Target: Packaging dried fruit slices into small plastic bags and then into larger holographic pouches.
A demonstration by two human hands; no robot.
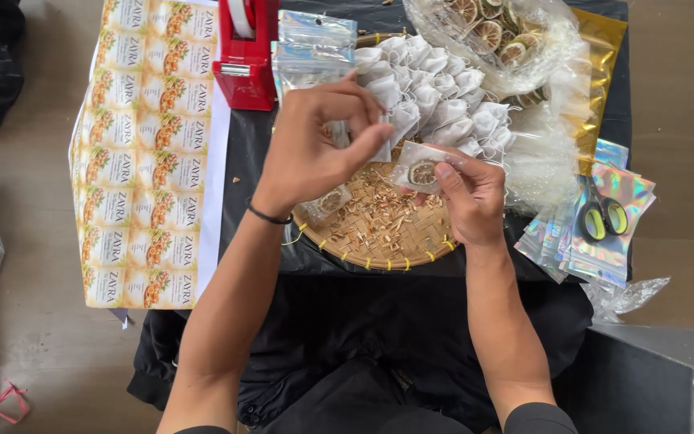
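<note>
While I am pinching the small clear sachet (421,170) with the dried citrus slice inside it, my right hand (469,201) is closing on its right edge with thumb and fingers. My left hand (315,145) is hanging just above and to the left, its fingertips pressed narrowly together around something thin; I think it is the sachet's top edge or string, but I cannot tell for sure. The sachet is sitting between both hands, above the round woven bamboo tray (379,233).

On this tray many small light chips are lying, and one more filled sachet (327,202) is resting at its left side, under my left wrist. Behind the tray a heap of white filter bags (435,96) is waiting, and behind them a clear plastic bag of dried citrus slices (491,32). Near it a gold foil pouch (596,64) is lying.

To my right, holographic pouches (604,233) are spreading like a fan with scissors (602,215) on them. To my left, a red tape dispenser (244,56), some clear zip bags (311,44) and a large sheet of printed labels (146,153) are lying.

I judge the work is only beginning: only one or two sachets look filled, the pile of white bags is big, and the labels look all unused.
</note>
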